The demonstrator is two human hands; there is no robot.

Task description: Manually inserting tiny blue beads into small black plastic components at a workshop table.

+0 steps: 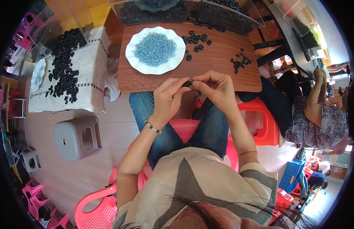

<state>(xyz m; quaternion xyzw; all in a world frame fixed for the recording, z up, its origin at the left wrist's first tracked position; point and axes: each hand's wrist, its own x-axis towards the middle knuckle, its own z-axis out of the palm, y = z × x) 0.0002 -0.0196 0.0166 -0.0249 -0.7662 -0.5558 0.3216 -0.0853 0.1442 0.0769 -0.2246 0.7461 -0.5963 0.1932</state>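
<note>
Between the fingertips of both hands, over the table's near edge, is a small black part (188, 83). My left hand (170, 94) pinches it between thumb and fingers. The fingers of my right hand (216, 88) are closed at its right end; whatever they hold there is too small to make out. Beyond my hands, a white scalloped plate (180, 57) bears a heap of tiny translucent blue-grey rings (155, 49). Loose black round parts (196, 38) lie right of the plate. Farther right is a little group of black pieces (240, 63), some of them stick-shaped.
Clear bins (154, 13) of black parts stand at the table's (219, 72) far edge. On the left, a cloth-covered table (91, 76) carries many black parts (66, 65). A grey stool (72, 139) and a red stool (261, 122) flank me. Another person (318, 118) works at the right.
</note>
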